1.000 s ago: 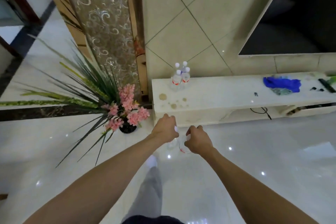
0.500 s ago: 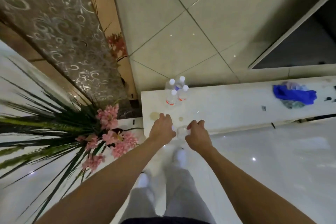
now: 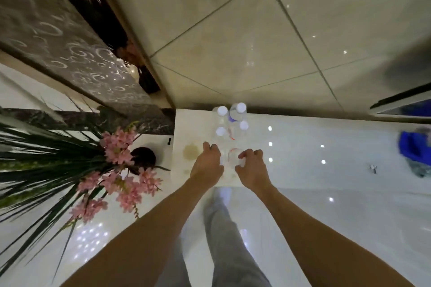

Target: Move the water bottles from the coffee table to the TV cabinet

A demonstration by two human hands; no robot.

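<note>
Several clear water bottles point(image 3: 229, 121) with white caps stand clustered at the back left corner of the white TV cabinet point(image 3: 303, 147). My left hand point(image 3: 207, 165) and my right hand point(image 3: 253, 168) are over the cabinet's front left part, just in front of that cluster. Each hand is closed on a clear water bottle; the one in my right hand point(image 3: 232, 158) shows a red label between my hands. The bottle under my left hand is almost fully hidden by the fingers. The coffee table is out of view.
A potted plant with pink flowers point(image 3: 116, 170) and long green leaves stands on the floor left of the cabinet. A brown stain point(image 3: 191, 150) marks the cabinet top by my left hand. A blue cloth point(image 3: 412, 149) lies far right. The TV's edge point(image 3: 401, 105) hangs above.
I have walked up to the cabinet. Both hands, each holding a bottle, moved from above the floor to over the cabinet's front left part, close to the standing bottles.
</note>
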